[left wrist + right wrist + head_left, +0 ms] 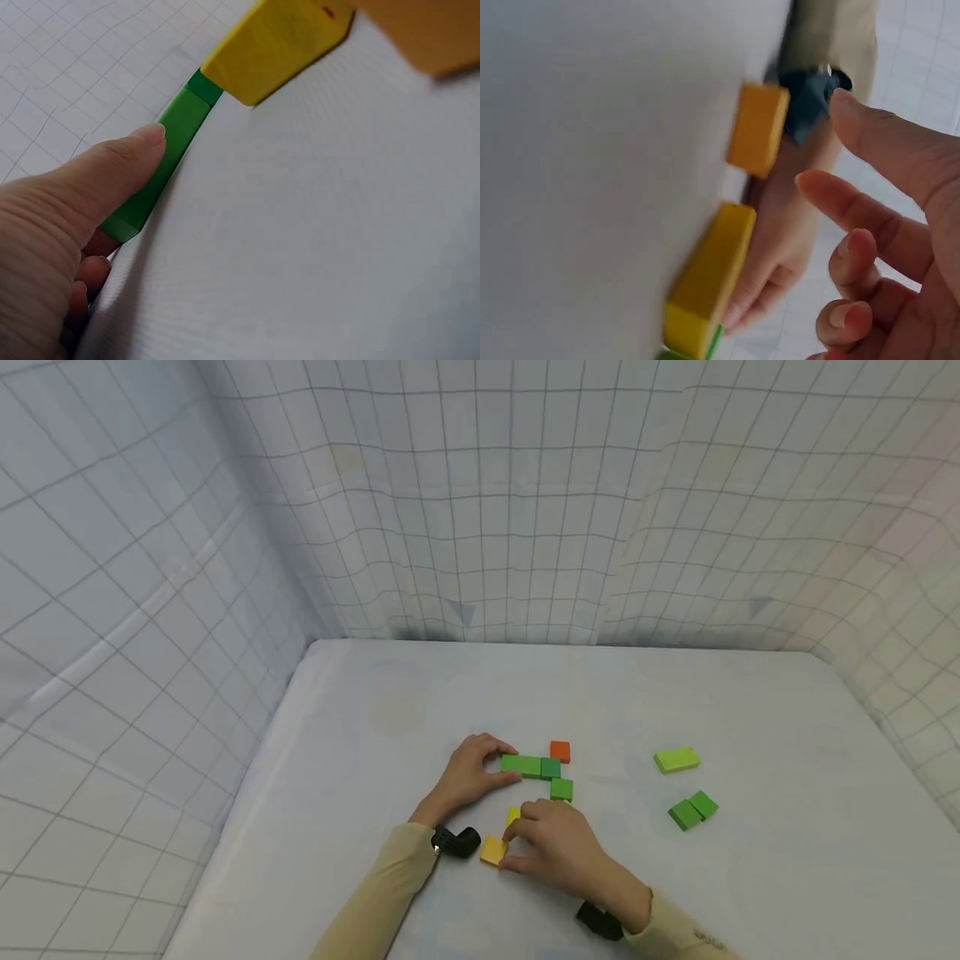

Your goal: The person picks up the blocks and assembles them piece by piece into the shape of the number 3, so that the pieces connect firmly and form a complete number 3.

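Observation:
My left hand [471, 774] holds a long green block [521, 765] between thumb and fingers on the white table. A small dark green block [551, 768] meets its right end. Beyond that lies an orange-red block [560, 751], with a small green block [561, 790] on the near side. My right hand [558, 847] hovers beside an orange block [757, 129], thumb and index finger parted and holding nothing in the right wrist view. A long yellow block [709, 277] sits near the orange one; in the head view the right hand partly hides it.
To the right on the table [787, 735] are a lime-green block [677, 760] and two green blocks [685, 815] side by side. White grid-patterned curtains [487, 510] enclose the back and sides. A black device [456, 842] is strapped at my left wrist.

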The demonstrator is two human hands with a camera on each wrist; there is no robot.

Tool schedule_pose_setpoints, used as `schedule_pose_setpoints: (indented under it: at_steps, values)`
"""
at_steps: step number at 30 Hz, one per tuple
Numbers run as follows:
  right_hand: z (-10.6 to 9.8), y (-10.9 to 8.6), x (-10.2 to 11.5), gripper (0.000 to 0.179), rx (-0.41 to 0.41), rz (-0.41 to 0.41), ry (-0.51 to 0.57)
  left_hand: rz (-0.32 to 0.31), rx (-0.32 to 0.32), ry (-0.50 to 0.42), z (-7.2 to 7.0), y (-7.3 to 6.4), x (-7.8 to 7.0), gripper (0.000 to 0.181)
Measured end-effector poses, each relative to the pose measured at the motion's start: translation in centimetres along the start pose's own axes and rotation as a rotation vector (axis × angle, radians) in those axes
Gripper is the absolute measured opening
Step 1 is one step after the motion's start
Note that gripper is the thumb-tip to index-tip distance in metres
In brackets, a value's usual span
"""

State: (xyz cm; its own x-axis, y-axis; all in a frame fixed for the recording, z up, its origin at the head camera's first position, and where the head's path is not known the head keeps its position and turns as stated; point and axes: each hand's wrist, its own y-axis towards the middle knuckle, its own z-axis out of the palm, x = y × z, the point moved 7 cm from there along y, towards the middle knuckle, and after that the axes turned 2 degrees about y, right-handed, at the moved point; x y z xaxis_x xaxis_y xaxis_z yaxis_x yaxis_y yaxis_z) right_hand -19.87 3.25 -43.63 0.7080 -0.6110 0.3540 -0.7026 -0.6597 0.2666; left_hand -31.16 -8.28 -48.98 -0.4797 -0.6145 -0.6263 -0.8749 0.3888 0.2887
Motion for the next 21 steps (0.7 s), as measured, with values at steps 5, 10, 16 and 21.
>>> schedule_pose_setpoints:
  at_steps: [5, 10, 16, 21]
  values:
    - [0.4, -1.0, 0.5, 0.019, 0.010, -0.016, 0.039, 0.000, 0.018, 0.006, 0.0, 0.2, -0.2, 0.036]
    - [-0.3, -1.7, 0.0, 0.015, -0.013, 0.028, 0.010, -0.001, 0.030, 0.007, 0.0, 0.5, -0.2, 0.036]
    - [-0.3, -2.4, -0.6, 0.014, 0.041, 0.066, 0.008, 0.006, 0.056, -0.033, -0.2, 0.5, 0.0, 0.036]
    - [-0.4, -2.9, -0.5, 0.014, 0.048, 0.066, 0.013, -0.017, 0.122, -0.089, -0.3, 0.5, 0.5, 0.033]
